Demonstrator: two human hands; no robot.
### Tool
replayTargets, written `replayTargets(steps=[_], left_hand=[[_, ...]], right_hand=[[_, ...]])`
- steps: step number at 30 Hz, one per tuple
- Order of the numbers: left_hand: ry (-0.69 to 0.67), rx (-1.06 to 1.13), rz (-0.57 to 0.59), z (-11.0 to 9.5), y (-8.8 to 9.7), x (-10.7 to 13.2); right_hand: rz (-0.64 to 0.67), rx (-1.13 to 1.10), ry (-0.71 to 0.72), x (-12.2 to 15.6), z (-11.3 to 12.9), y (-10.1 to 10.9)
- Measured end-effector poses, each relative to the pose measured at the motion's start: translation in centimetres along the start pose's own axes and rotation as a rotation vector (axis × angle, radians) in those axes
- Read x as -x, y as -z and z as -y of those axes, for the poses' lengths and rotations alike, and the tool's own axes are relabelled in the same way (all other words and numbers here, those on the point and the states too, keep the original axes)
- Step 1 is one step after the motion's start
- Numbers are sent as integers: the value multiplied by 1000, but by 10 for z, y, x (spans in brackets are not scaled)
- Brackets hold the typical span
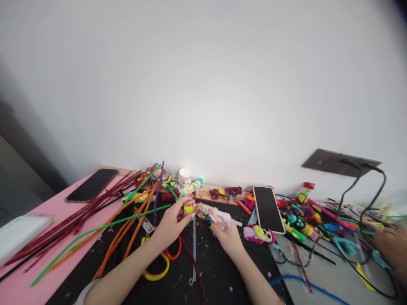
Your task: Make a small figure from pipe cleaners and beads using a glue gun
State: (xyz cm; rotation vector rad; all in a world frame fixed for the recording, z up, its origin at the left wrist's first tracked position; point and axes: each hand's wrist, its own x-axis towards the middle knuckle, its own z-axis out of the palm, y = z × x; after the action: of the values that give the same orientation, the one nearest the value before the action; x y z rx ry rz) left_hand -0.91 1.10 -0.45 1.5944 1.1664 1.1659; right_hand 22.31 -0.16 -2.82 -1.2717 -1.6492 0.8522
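Bare forearms (133, 264) reach over a black mat (229, 279), above whose far half fingers of the left hand (173, 222) pinch a pink-and-yellow craft piece (190, 207) and those of the right hand (228, 240) clasp a glue gun (222, 217), which, if hot, could burn skin should it slip.

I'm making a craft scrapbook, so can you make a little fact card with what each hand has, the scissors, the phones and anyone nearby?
Left hand: holds a small pink-and-yellow fuzzy piece
Right hand: holds a pale glue gun
Scissors: yellow handles, on the black surface
Phones: dark one at left, white-edged one at right
Nearby: another person's hand, right edge
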Motion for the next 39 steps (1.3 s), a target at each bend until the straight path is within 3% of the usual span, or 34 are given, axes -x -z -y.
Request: replayTargets(steps=[39], left_hand=[[29, 83, 61, -5, -1, 2]], right_hand=[[-75, -20, -14, 1, -7, -1]])
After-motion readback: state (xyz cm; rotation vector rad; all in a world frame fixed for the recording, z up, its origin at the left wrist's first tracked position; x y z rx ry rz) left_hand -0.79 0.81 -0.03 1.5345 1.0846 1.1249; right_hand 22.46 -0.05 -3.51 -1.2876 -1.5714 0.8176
